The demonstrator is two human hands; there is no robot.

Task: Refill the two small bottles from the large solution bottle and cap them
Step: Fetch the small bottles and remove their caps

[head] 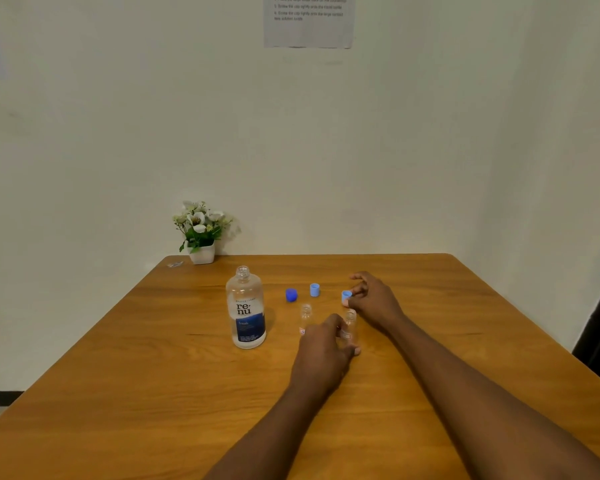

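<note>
Levels are unreadable through clear walls; left hand grips one small bottle, half hiding the second bottle; right hand pinches a pale cap; large bottle stands uncapped on the table.

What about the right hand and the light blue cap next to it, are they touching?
Touching. The head view shows the right hand pinching the light blue cap between thumb and fingertip, with no gap.

A white pot of white flowers stands at the far left corner of the wooden tabletop, against the wall. A small pale scrap lies just beside the pot. A printed sheet hangs high on the wall.
</note>
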